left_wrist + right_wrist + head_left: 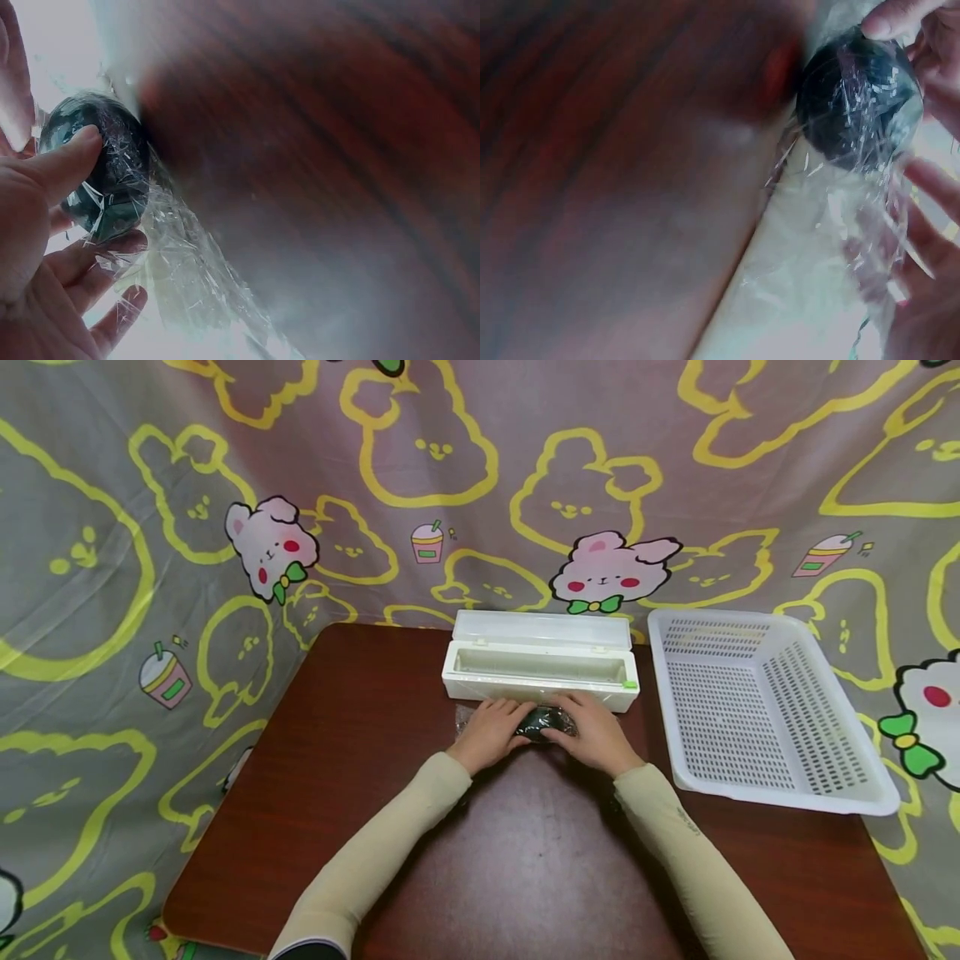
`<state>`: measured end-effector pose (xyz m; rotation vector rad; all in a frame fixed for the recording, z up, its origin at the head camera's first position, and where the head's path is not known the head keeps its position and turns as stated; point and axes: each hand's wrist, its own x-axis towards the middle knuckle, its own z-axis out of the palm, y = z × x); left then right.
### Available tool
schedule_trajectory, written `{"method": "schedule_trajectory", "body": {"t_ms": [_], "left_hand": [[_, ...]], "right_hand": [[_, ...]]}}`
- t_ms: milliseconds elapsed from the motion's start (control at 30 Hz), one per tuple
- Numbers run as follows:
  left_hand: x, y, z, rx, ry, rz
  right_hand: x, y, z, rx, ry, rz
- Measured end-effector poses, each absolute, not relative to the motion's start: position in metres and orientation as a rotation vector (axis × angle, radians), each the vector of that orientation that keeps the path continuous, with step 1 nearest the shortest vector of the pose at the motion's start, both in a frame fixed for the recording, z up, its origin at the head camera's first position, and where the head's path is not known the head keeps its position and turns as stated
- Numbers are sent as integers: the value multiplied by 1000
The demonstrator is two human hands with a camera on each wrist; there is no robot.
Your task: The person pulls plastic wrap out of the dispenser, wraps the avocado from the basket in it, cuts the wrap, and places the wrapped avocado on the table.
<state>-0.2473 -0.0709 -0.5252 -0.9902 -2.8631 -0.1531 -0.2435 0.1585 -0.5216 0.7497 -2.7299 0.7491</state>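
A dark green, rounded thing [540, 724] sits between both hands at the front of the cling film dispenser [540, 664]. Clear cling film [187, 262] covers it and trails off it in crinkled folds. My left hand [491, 731] holds its left side, the thumb lying across it in the left wrist view and the other fingers curled beneath. On the opposite side, my right hand [596, 735] grips it with thumb near and fingers far. The right wrist view shows shiny wrinkles of film over the dark thing [855, 97]. Its exact kind is obscured by the film.
The white dispenser stands with its lid [542, 628] tipped back and a green slider [630, 684] at its right end. A white perforated basket [738, 718] is to the right on the brown table [360, 718]. A patterned cloth [465, 452] hangs behind.
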Motion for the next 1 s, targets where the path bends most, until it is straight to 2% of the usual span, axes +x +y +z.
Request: {"method": "schedule_trajectory", "body": {"t_ms": [200, 433, 667, 1000], "left_hand": [[-247, -73, -525, -993, -2847, -158], [-249, -73, -524, -996, -2839, -120], [-249, -73, -519, -979, -2891, -141], [-250, -77, -523, -977, -2865, -178]], "right_hand": [[-253, 174, -522, 375, -2495, 934], [-263, 189, -529, -4, -2490, 1230], [-275, 199, -541, -154, -2445, 1523], [-280, 204, -543, -226, -2448, 1547]]}}
